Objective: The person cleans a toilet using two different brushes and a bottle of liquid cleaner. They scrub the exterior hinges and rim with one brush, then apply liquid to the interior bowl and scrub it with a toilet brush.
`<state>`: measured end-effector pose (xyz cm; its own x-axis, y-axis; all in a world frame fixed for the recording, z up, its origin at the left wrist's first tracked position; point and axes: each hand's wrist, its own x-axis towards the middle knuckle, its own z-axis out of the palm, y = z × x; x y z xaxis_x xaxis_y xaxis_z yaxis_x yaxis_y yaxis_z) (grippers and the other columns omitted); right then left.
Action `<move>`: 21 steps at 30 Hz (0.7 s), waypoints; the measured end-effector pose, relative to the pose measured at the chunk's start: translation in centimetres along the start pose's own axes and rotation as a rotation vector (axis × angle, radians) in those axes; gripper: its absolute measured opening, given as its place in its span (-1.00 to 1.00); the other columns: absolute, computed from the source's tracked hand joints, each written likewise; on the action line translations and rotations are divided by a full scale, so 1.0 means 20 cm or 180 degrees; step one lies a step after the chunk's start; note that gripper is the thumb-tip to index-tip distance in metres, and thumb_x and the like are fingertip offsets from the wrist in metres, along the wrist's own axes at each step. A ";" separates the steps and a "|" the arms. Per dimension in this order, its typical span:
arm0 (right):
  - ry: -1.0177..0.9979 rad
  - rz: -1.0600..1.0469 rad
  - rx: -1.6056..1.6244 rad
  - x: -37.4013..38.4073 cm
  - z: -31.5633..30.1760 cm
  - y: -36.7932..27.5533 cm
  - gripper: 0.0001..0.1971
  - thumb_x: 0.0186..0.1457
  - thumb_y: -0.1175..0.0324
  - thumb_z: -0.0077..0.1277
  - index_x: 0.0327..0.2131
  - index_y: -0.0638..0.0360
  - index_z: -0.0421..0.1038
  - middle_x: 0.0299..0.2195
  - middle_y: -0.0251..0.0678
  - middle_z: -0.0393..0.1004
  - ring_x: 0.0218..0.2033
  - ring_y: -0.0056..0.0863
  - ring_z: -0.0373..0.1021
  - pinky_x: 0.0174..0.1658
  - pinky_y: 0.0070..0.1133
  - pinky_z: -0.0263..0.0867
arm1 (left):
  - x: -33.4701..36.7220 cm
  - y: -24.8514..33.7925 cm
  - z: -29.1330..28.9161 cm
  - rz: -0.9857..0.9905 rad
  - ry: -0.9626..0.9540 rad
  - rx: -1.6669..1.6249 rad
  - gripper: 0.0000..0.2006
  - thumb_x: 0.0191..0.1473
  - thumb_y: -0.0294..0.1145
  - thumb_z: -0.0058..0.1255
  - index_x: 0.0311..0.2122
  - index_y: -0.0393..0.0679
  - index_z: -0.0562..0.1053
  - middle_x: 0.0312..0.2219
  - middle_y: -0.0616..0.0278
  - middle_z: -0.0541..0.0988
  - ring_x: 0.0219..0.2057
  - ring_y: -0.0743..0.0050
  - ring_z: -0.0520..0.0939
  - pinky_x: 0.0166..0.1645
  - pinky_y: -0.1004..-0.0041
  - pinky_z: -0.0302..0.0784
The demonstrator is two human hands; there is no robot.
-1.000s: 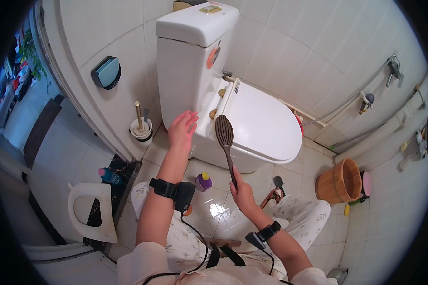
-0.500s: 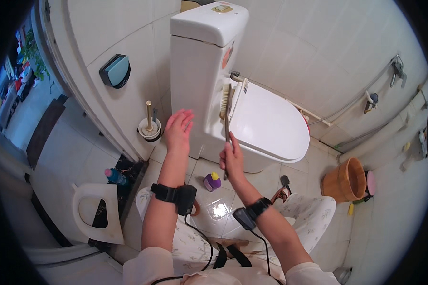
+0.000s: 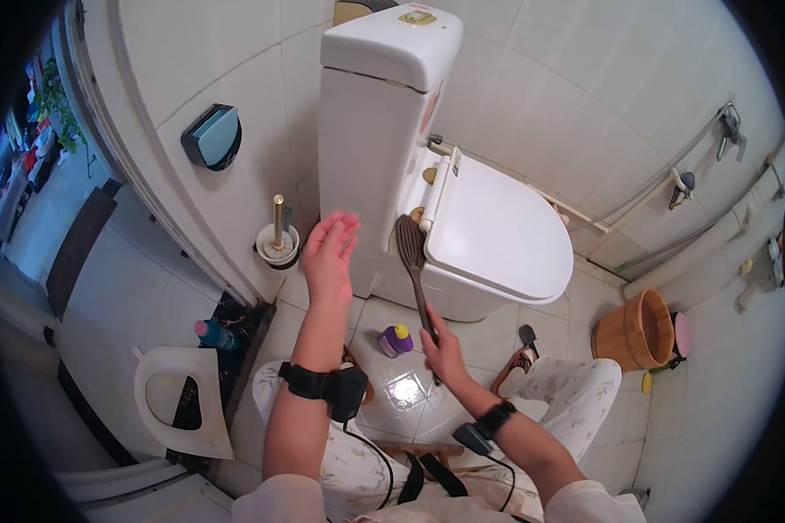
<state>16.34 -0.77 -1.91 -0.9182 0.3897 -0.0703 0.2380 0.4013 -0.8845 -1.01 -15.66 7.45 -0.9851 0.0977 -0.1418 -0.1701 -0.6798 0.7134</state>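
Note:
My right hand (image 3: 445, 350) is closed round the handle of a dark long-handled brush (image 3: 412, 247). The brush head, its grooved back facing up, is at the near side of the white toilet (image 3: 358, 157), beside the seat hinge; its bristles are hidden. My left hand (image 3: 329, 259) is raised left of the brush, in front of the tank's lower part, its fingers loosely bent and apart with nothing seen in them. The toilet lid (image 3: 501, 228) is down. On the floor between my forearms stands a purple bottle with a yellow cap (image 3: 396, 341).
A toilet brush in a holder (image 3: 277, 240) stands by the left wall, below a black-and-blue wall box (image 3: 212, 137). Lower left are a white seat-shaped piece (image 3: 183, 405) and a teal bottle (image 3: 214, 334). A wooden bucket (image 3: 632, 329) stands right.
My right hand has drawn the brush down toward me, and its head has turned from bristles sideways to back up. My left hand has dropped slightly.

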 end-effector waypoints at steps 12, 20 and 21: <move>-0.0109 0.0769 0.2993 0.33 0.22 -0.32 -0.51 0.15 0.29 -0.27 0.15 -0.14 -0.11 -0.68 -0.44 0.16 -0.78 -0.67 0.08 -0.72 -0.70 0.04 | 0.00 -0.07 0.05 -0.0109 -0.0214 0.0201 -0.75 0.07 -0.44 -0.17 -0.12 -0.22 0.29 -0.21 0.12 0.46 -0.13 0.38 0.45 -0.04 0.44 0.30; -0.0294 0.0899 0.2989 0.29 0.26 -0.28 -0.51 0.16 0.25 -0.28 0.15 -0.18 -0.15 -0.67 -0.41 0.16 -0.77 -0.65 0.09 -0.72 -0.68 0.07 | 0.02 0.02 0.01 -0.0046 -0.0035 -0.0010 -0.75 0.06 -0.43 -0.15 -0.13 -0.22 0.30 -0.21 0.12 0.46 -0.13 0.37 0.44 -0.02 0.42 0.25; -0.0190 0.0715 0.2823 0.42 0.24 -0.27 -0.53 0.16 0.25 -0.29 0.14 -0.16 -0.12 -0.68 -0.39 0.17 -0.78 -0.65 0.09 -0.72 -0.66 0.08 | 0.03 0.00 0.02 -0.0079 -0.0059 0.0025 -0.75 0.06 -0.43 -0.15 -0.13 -0.22 0.30 -0.21 0.12 0.46 -0.13 0.37 0.44 -0.02 0.42 0.25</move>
<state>5.77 -3.66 -0.05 -0.9005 0.3283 -0.2853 0.1054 -0.4718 -0.8754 -1.64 -15.44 7.64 -0.9808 0.1280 -0.1469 -0.1947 -0.6712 0.7152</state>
